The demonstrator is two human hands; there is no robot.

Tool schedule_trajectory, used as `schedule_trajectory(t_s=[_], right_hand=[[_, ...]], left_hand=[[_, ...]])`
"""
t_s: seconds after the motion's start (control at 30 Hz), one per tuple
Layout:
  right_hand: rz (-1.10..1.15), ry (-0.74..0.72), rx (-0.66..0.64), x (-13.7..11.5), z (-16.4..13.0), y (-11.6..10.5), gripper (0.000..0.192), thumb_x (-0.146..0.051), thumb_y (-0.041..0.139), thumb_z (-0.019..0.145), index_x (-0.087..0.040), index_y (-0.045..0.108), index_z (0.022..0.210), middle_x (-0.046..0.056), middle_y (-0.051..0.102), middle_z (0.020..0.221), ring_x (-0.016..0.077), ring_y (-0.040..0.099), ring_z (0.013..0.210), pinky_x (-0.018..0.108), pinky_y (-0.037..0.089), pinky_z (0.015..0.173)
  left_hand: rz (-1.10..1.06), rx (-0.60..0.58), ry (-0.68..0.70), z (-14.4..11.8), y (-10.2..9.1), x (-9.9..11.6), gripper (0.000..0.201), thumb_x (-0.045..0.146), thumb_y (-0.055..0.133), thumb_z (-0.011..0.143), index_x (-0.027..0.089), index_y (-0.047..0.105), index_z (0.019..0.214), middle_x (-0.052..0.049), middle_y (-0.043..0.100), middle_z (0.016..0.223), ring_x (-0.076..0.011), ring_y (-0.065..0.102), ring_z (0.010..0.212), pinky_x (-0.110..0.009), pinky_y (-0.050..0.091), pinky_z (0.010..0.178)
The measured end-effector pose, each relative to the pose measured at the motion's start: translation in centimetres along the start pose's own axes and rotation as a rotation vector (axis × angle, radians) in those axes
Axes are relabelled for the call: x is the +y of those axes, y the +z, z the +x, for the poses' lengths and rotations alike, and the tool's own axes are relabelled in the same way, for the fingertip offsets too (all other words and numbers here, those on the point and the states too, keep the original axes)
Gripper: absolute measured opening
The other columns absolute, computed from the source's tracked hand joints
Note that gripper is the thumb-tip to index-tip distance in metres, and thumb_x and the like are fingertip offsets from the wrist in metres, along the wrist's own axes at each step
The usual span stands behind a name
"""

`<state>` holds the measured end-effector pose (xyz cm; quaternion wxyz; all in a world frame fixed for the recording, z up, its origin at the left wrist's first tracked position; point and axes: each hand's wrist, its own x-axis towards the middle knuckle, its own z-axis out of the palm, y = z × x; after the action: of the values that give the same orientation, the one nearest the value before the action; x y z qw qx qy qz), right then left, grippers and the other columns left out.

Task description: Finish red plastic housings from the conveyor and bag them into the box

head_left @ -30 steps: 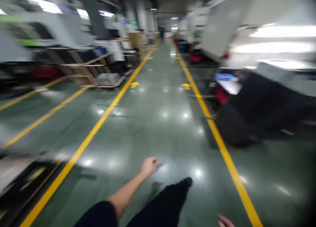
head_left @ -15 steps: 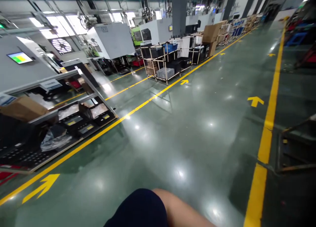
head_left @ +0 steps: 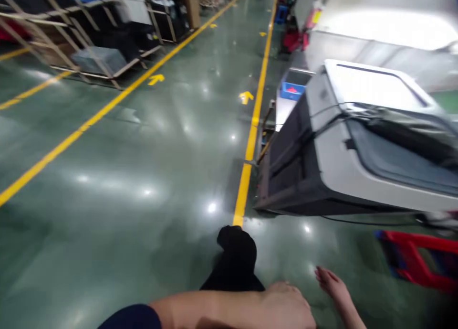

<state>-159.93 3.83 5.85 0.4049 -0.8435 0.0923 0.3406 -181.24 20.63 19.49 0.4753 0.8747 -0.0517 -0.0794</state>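
Observation:
My left forearm, in a short dark blue sleeve, reaches across the bottom of the view to my left hand [head_left: 289, 304]. The back of that hand faces me, and its fingers are hidden or blurred. To the right of it, my right hand [head_left: 332, 282] hangs over the green floor [head_left: 171, 166] with its fingers loosely stretched and nothing visible in them. My dark trouser leg and shoe [head_left: 236, 252] are at the near end of the yellow floor line [head_left: 252, 143].
A large grey-and-white machine [head_left: 332, 147], with a dark cable across it, stands at right. Below it is a red frame [head_left: 418, 260]. A blue bin [head_left: 292, 91] is behind the machine. At upper left stands a pipe rack [head_left: 107, 73] with boxes.
My view has swung to the right. The machine and the red frame have come into sight, and the rack has shifted left. Both hands now show at the bottom.

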Motion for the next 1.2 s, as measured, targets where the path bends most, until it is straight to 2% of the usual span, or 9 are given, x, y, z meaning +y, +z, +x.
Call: schedule_trajectory(t_s=[0.13,0.23,0.33,0.47,0.63,0.8,0.93,1.07,1.2], right_hand=[[0.268,0.158,-0.05,-3.5,7.8,-6.2,0.04,-0.048,0.09,0.052,-0.018,0.076,0.076,0.011,0.078,0.081,0.0237,0.072,0.068,0.033,0.053,0.06],[0.599,0.143,-0.152,-6.6,11.1,-8.9,0.057,-0.058,0.088,0.055,-0.019,0.079,0.095,0.013,0.079,0.107,0.0276,0.075,0.093,0.036,0.058,0.078],[0.927,0.084,-0.191,-9.7,12.5,-12.0,0.063,-0.068,0.084,0.061,-0.021,0.077,0.102,0.011,0.077,0.114,0.0299,0.072,0.108,0.041,0.057,0.089],[1.253,0.014,-0.178,-13.7,14.7,-17.3,0.067,-0.077,0.08,0.065,-0.027,0.075,0.108,0.007,0.075,0.122,0.0279,0.067,0.116,0.041,0.057,0.092],[1.397,0.064,-0.268,-16.7,21.7,-24.4,0.077,-0.091,0.062,0.07,-0.025,0.075,0.107,0.008,0.077,0.11,0.0279,0.069,0.108,0.042,0.056,0.09],[1.293,0.237,-0.645,-17.5,31.9,-32.6,0.098,-0.093,0.059,0.07,-0.011,0.071,0.121,0.02,0.075,0.114,0.0298,0.071,0.099,0.043,0.054,0.092],[1.182,0.128,-0.881,-19.8,40.0,-41.6,0.095,-0.088,0.067,0.069,-0.018,0.066,0.132,0.018,0.067,0.134,0.0296,0.066,0.115,0.039,0.051,0.096],[1.022,-0.097,-0.711,-23.8,47.0,-51.3,0.083,-0.077,0.08,0.066,-0.024,0.067,0.13,0.014,0.066,0.137,0.0292,0.066,0.115,0.041,0.053,0.095],[0.896,-0.161,-0.395,-27.8,54.4,-58.2,0.054,-0.057,0.092,0.063,-0.019,0.077,0.098,0.006,0.077,0.091,0.0205,0.069,0.076,0.033,0.055,0.073]], left_hand=[[-0.226,0.11,-0.02,12.2,-4.3,0.0,0.007,0.022,0.072,0.073,0.026,0.074,0.068,-0.002,0.075,0.069,-0.0224,0.069,0.071,-0.032,0.051,0.072],[-0.268,0.08,0.003,23.9,-8.2,-0.7,0.012,0.02,0.063,0.079,0.022,0.073,0.072,-0.001,0.073,0.07,-0.0184,0.065,0.066,-0.028,0.047,0.067],[-0.326,0.041,-0.02,36.6,-10.4,0.3,0.018,0.023,0.055,0.086,0.019,0.071,0.079,-0.001,0.071,0.07,-0.0163,0.063,0.063,-0.024,0.045,0.06],[-0.404,0.039,-0.075,49.5,-9.9,3.8,0.017,0.025,0.051,0.089,0.018,0.066,0.087,-0.002,0.07,0.078,-0.0162,0.064,0.07,-0.023,0.046,0.062],[-0.497,0.035,-0.193,56.4,-9.9,4.2,0.018,0.031,0.054,0.093,0.02,0.063,0.083,-0.002,0.072,0.077,-0.0184,0.068,0.073,-0.025,0.05,0.068],[-0.541,0.125,-0.473,62.7,-8.0,1.2,0.024,0.044,0.062,0.091,0.022,0.063,0.081,0.0,0.071,0.075,-0.0215,0.071,0.078,-0.026,0.051,0.073],[-0.55,0.262,-0.636,72.6,-5.1,2.2,0.032,0.052,0.066,0.087,0.021,0.062,0.079,-0.004,0.076,0.083,-0.0255,0.073,0.088,-0.029,0.053,0.076],[-0.678,0.357,-0.741,85.0,-4.2,5.7,0.04,0.057,0.072,0.081,0.019,0.063,0.085,-0.01,0.08,0.093,-0.0278,0.074,0.089,-0.031,0.055,0.072],[-0.728,0.313,-0.706,96.8,-4.5,8.8,0.044,0.059,0.077,0.076,0.019,0.063,0.083,-0.009,0.08,0.091,-0.0265,0.075,0.089,-0.03,0.056,0.074]])
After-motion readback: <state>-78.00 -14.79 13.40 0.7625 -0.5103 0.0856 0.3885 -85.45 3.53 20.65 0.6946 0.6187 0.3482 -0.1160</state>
